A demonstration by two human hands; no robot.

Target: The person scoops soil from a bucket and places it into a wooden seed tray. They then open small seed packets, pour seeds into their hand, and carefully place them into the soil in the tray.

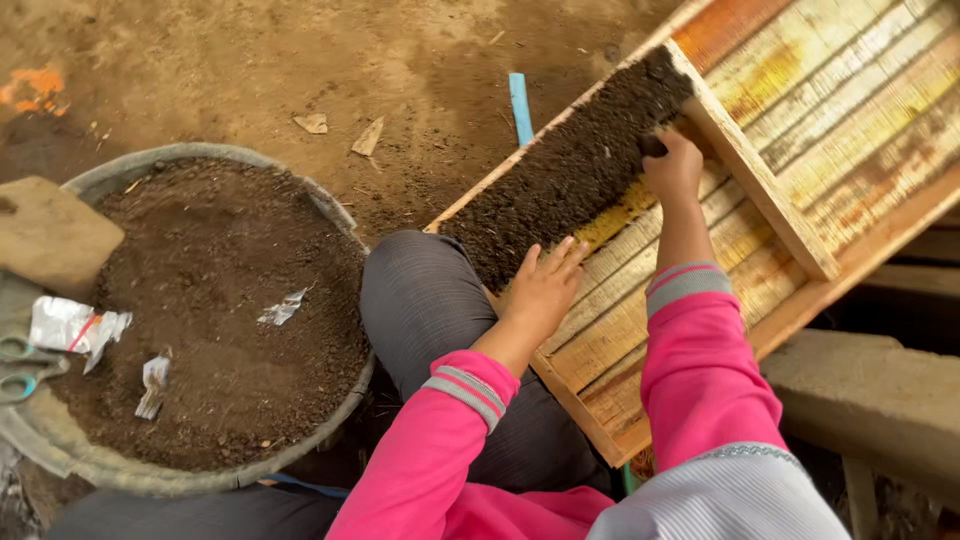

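Neither hand closes a grip on anything: the left hand (545,290) lies flat and open, fingers spread, pressed on the near end of the dark soil (570,170), while the right hand (673,165) is curled loosely with its fingertips dug into the far end of the same strip, holding nothing that can be seen. That soil fills one long channel along the left edge of a slatted wooden tray (790,215), which leans tilted over the person's grey trousered knee (420,290) and a concrete block (880,400) at the right. Only this one channel is filled; the bare yellow slats beside it show through toward the tray's right edge. To do this well, I judge the flat palm should keep even pressure so the soil packs level with the wooden rim, and the curled fingers should draw loose soil along the channel rather than across it, since anything pushed sideways will spill onto the bare slats. The tilt likely lets loose crumbs slide toward the near corner, so firm tamping there seems wise. At the left, well apart from the tray, a round basin (110,175) holds more soil with torn foil packets (75,325) on it and green scissors (20,365) at its rim.
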